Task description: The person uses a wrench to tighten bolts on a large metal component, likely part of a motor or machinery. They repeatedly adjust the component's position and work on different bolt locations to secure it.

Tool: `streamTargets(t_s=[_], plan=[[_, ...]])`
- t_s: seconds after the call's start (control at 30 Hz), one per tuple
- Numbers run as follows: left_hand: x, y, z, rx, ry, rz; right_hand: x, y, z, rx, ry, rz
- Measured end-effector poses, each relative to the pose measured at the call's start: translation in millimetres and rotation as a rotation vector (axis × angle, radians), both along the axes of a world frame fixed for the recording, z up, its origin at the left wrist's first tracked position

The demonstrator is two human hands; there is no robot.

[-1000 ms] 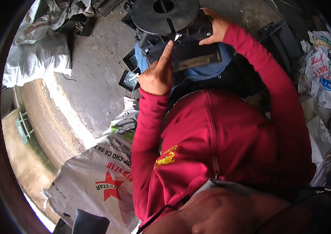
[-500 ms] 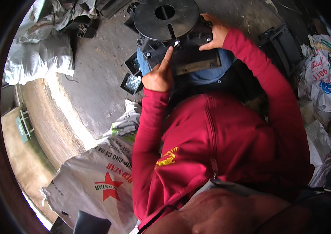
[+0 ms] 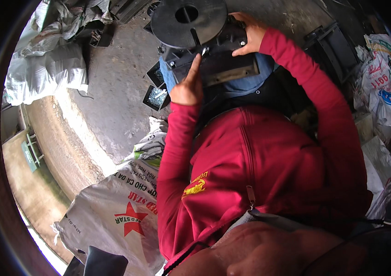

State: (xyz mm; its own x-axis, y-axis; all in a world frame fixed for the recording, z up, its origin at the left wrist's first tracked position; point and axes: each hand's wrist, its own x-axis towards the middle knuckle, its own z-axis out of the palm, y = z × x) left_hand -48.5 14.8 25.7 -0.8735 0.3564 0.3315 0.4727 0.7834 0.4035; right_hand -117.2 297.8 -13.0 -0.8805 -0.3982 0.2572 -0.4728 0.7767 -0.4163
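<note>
A black assembly [image 3: 223, 64] lies across my thighs, topped by a round black disc [image 3: 170, 32] with a centre hole and a narrow slot. My left hand [image 3: 187, 91] stretches its index finger up to a small shiny screw [image 3: 205, 50] near the slot's end; whether the fingertip touches the screw I cannot tell. The other left fingers are mostly hidden. Wrapped round the assembly's right end is my right hand [image 3: 250, 36], thumb on the near side and fingers over the far side. A second shiny screw [image 3: 243, 43] shows by that thumb.
To the left on the floor, a black bin [image 3: 157, 98] of small shiny hardware stands beside another bin [image 3: 155, 76]. White sacks [image 3: 48, 69] lie at the far left, and a printed sack [image 3: 112, 207] sits near my left arm. Black frames [image 3: 331, 48] and more sacks [image 3: 384, 87] are at right.
The assembly and both hands appear slightly farther left and up in view. My left finger still points at the screw, and my right hand keeps its grip.
</note>
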Motion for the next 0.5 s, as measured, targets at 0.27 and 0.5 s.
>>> streamTargets(t_s=[0.27,0.5], plan=[[5.0,1.0,8.7,-0.076,-0.113,-0.012,-1.6,1.9,-0.1,0.054,0.096,0.059],[7.2,-4.9,0.4,0.023,-0.074,-0.032,-0.4,2.0,-3.0,0.038,0.04,-0.006]])
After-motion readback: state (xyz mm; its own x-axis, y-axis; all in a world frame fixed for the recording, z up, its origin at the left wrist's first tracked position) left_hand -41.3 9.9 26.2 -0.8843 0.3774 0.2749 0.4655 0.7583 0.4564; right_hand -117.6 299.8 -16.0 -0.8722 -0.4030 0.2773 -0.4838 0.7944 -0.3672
